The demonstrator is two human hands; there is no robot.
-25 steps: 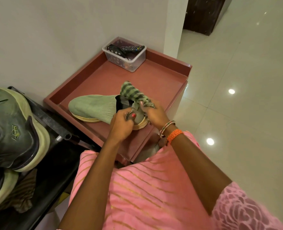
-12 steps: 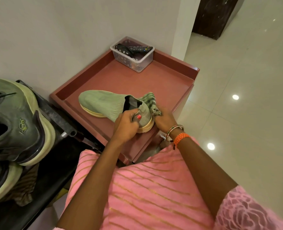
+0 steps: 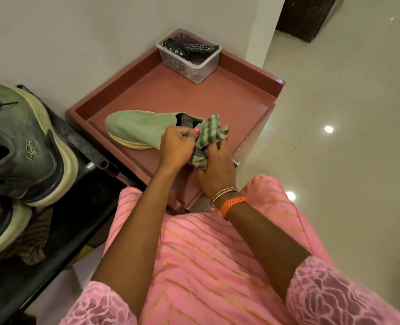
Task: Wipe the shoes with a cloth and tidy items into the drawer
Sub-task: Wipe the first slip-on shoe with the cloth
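A person in pink bends over a reddish worktop (image 3: 229, 95), both hands at the heel of a green knit shoe (image 3: 138, 127). The left hand (image 3: 174, 148) curls round the shoe's collar, its thumb, nail painted, pinching the rim. The right hand (image 3: 217, 165), just beside it, clutches a green checked cloth (image 3: 208, 137), fingers closed on the fabric; the cloth bunches up between the two hands and over the heel. The heel and the rear of the sole are hidden behind the hands and cloth, so where the cloth meets the shoe cannot be made out. The shoe's toe points away to the left of the left hand. Beyond the hands, against the wall, a clear tub (image 3: 189, 55) holds remotes and dark items too small to tell. Far left of the left hand, grey sneakers (image 3: 23, 146) on a black rack (image 3: 77, 207) are cut off by the frame edge. Half a second earlier the cloth lay low behind the heel; now it stands higher, bunched above the right hand's fingers, and the left hand keeps its grip on the collar.
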